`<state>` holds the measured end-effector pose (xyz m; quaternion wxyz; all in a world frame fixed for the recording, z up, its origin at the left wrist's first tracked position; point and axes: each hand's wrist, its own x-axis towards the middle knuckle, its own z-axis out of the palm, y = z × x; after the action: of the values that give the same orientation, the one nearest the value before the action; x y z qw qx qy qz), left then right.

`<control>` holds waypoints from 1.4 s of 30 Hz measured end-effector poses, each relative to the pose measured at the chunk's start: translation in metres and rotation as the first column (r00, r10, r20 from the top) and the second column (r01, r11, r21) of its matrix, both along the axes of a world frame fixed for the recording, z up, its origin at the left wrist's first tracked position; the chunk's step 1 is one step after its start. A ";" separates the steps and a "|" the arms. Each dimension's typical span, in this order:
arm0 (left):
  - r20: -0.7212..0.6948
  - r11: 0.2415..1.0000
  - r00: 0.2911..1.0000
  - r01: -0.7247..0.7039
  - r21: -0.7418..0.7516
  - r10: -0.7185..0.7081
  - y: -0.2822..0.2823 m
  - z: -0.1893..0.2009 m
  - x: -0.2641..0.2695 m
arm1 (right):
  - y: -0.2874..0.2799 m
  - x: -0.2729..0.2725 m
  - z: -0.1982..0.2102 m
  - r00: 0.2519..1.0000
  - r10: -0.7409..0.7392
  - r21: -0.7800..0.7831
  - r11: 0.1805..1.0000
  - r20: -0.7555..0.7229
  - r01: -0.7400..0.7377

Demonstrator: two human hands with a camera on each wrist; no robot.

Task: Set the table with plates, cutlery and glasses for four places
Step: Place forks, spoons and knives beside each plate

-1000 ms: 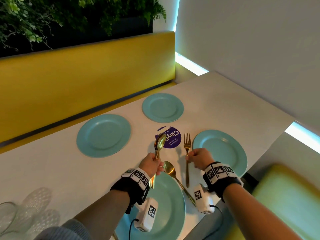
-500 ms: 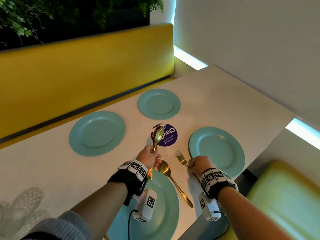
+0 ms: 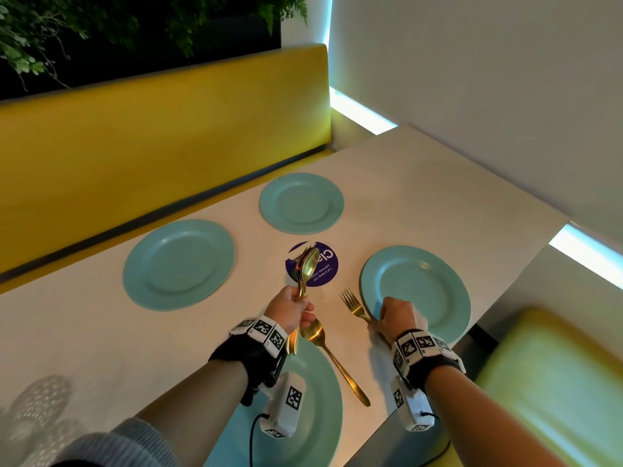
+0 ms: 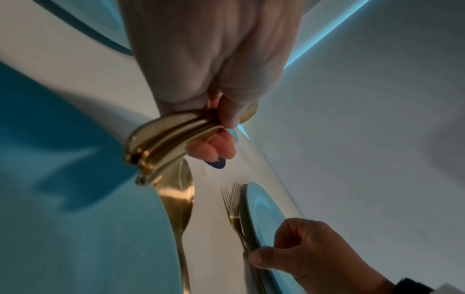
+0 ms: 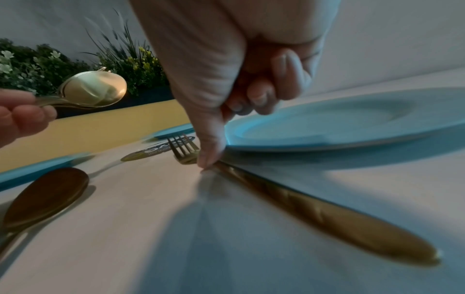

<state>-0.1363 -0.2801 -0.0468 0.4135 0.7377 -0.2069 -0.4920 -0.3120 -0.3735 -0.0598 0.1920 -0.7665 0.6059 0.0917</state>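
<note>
Gold fork (image 3: 354, 306) lies flat on table (image 3: 438, 183), just left of right plate (image 3: 438, 281). Right hand (image 3: 397, 316) curled, thumb pressing fork handle. Left hand (image 3: 290, 310) grips bundle of spoons (image 3: 308, 267) above table.

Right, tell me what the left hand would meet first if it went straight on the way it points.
Probably nothing on its own level: the left hand holds the bunch of spoons raised. Beneath that line lies the purple sticker, then the far right plate. Depth is unclear.
</note>
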 end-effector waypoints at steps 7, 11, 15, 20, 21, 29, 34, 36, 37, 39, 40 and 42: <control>-0.041 1.000 0.999 -0.009 0.015 0.010 0.000 0.001 -0.002 | 0.002 0.002 0.002 0.999 0.036 0.010 0.999 -0.003 -0.035; -0.124 0.999 0.991 -0.043 0.017 0.045 0.001 0.004 -0.002 | 0.005 0.007 0.009 0.999 0.038 -0.006 0.999 0.035 -0.038; -0.195 0.997 0.978 -0.078 0.004 0.078 -0.002 0.007 -0.003 | 0.008 0.033 0.018 0.951 -0.012 0.095 0.995 0.309 -0.018; -0.225 1.000 0.974 -0.010 -0.028 0.004 -0.010 0.013 -0.011 | 0.009 0.064 0.023 0.871 -0.111 0.359 0.930 0.479 -0.079; -0.220 1.000 0.975 0.000 -0.030 -0.007 -0.011 0.013 -0.011 | 0.008 0.067 0.023 0.862 -0.135 0.388 0.919 0.488 -0.076; -0.237 0.999 0.971 0.009 -0.050 -0.021 -0.022 0.015 -0.013 | -0.004 0.066 0.016 0.817 -0.206 0.409 0.912 0.538 -0.040; -0.273 0.999 0.961 -0.026 0.025 0.032 -0.037 0.016 -0.009 | -0.032 0.051 0.019 0.772 -0.313 0.399 0.913 0.553 0.084; -0.247 0.998 0.968 -0.034 0.049 0.045 -0.043 0.012 -0.006 | -0.056 0.035 0.024 0.808 -0.278 0.353 0.931 0.519 0.093; -0.220 0.997 0.974 -0.049 0.057 0.060 -0.045 0.010 -0.005 | -0.070 0.025 0.026 0.834 -0.252 0.312 0.945 0.491 0.102; -0.144 0.996 0.986 -0.071 0.055 0.078 -0.050 0.007 -0.003 | -0.098 0.003 0.030 0.888 -0.210 0.191 0.971 0.409 0.142; -0.114 0.996 0.991 -0.067 0.056 0.073 -0.052 0.004 -0.002 | -0.112 -0.009 0.031 0.911 -0.201 0.124 0.978 0.361 0.166; -0.084 0.997 0.995 -0.049 0.057 0.054 -0.057 0.001 0.000 | -0.136 -0.032 0.034 0.956 -0.176 0.010 0.984 0.234 0.178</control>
<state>-0.1366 -0.3369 -0.0453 0.4142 0.7321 -0.1565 -0.5177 -0.3436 -0.5100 -0.0258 0.2653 -0.7157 0.6457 -0.0204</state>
